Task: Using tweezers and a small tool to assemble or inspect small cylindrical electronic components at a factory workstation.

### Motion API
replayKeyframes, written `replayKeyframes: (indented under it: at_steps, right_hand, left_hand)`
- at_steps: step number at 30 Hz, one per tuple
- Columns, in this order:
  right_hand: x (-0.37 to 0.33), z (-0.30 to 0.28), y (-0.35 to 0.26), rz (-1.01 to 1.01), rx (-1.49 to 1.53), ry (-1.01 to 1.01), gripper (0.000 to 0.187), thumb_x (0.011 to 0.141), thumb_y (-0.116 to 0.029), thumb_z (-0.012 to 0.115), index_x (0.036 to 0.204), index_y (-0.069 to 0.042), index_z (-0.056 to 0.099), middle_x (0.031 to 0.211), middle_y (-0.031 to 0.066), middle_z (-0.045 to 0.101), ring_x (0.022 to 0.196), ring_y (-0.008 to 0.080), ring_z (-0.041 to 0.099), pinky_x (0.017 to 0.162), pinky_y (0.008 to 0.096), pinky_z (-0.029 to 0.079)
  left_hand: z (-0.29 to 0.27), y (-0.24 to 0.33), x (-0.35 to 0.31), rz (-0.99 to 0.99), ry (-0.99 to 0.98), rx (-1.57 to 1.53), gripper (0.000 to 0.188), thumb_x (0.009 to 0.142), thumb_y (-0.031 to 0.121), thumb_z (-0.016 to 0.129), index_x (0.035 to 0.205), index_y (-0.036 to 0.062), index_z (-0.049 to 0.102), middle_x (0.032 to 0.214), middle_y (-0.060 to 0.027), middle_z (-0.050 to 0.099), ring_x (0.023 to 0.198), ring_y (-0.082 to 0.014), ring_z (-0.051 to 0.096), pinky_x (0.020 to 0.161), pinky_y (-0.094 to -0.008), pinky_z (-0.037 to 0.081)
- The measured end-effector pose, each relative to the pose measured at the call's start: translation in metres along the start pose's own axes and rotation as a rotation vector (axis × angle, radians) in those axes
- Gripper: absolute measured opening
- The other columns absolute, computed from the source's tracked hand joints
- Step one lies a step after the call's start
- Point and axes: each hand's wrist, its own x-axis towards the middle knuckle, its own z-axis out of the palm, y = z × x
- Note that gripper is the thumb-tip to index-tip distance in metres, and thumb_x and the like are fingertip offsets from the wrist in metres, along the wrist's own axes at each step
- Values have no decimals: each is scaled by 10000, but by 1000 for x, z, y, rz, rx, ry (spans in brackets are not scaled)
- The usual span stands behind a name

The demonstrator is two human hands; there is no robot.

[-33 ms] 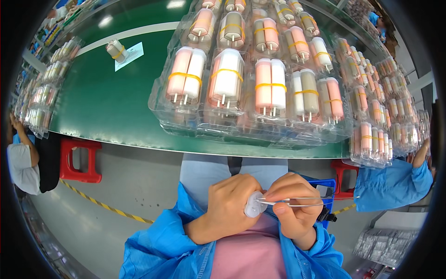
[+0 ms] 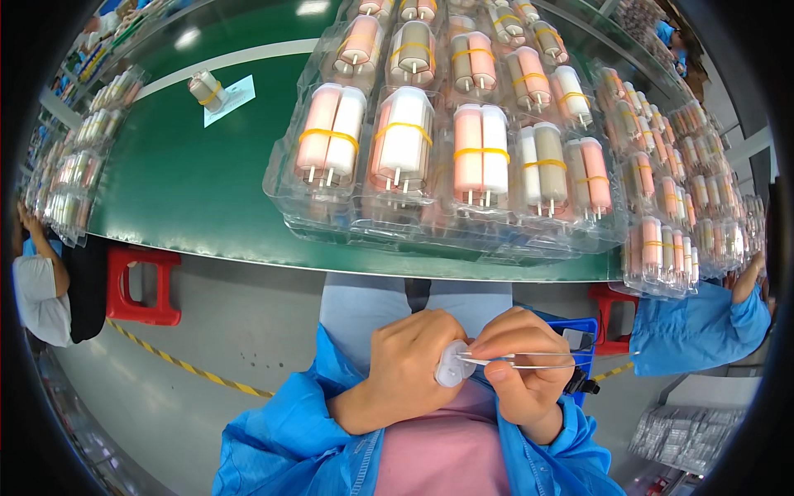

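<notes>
My left hand (image 2: 409,364) is closed around a small translucent white part (image 2: 451,365) with a rounded end. Only that end shows; the rest is hidden inside the fist. Between the thumb and fingers of my right hand (image 2: 525,364) is a pair of thin metal tweezers (image 2: 480,360). The tweezer tips point left and meet the end of the white part; whether they grip anything there is too small to tell. Both hands are in front of my chest, over my lap and below the table's near edge.
On the green table (image 2: 190,182) stands a stack of clear plastic trays (image 2: 364,219) with banded pink, white and grey cylinders. A banded pair (image 2: 207,89) lies on a paper slip (image 2: 238,97). Red stools (image 2: 142,285) and co-workers flank me; a blue bin (image 2: 579,331) sits at right.
</notes>
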Motion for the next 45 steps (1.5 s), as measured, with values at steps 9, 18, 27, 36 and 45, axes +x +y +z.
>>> replayKeyframes:
  at_steps: [9, 18, 27, 36, 45]
  right_hand:
    - [1, 2, -1, -4, -30, -5, 159, 727, -44, 737, 863, -6, 665, 803, 120, 659, 661, 240, 614, 588, 307, 475]
    - [3, 2, 0, -25, -38, -18, 134, 741, -36, 724, 856, -10, 660, 792, 115, 657, 648, 239, 608, 582, 306, 474]
    - [6, 2, -3, -52, -85, -45, 123, 716, -17, 717, 826, -7, 662, 780, 107, 646, 648, 244, 602, 578, 308, 474]
    - [10, 3, -9, -17, -245, -127, 126, 690, -8, 717, 800, -7, 657, 763, 113, 631, 653, 259, 595, 574, 312, 478]
    - [8, -12, -7, 55, -67, -20, 182, 724, -70, 738, 871, 20, 678, 805, 124, 632, 677, 190, 586, 585, 296, 463]
  left_hand:
    - [0, 0, -2, -38, -24, -21, 180, 657, 41, 703, 710, 56, 531, 638, -91, 567, 543, -281, 567, 469, -349, 436]
    - [-3, 3, -2, -101, -71, -48, 179, 660, 55, 703, 723, 63, 536, 645, -95, 574, 556, -288, 574, 479, -357, 442]
    - [-4, 3, -2, -102, -110, -55, 187, 664, 65, 702, 747, 57, 535, 658, -106, 580, 573, -304, 583, 486, -374, 446]
    - [-4, -1, -4, -89, -141, 87, 178, 673, 75, 675, 760, 57, 521, 664, -103, 577, 583, -305, 586, 483, -388, 437]
    - [-6, 3, 0, -121, -121, 33, 186, 665, 75, 695, 738, 75, 523, 657, -86, 581, 577, -294, 587, 488, -388, 442]
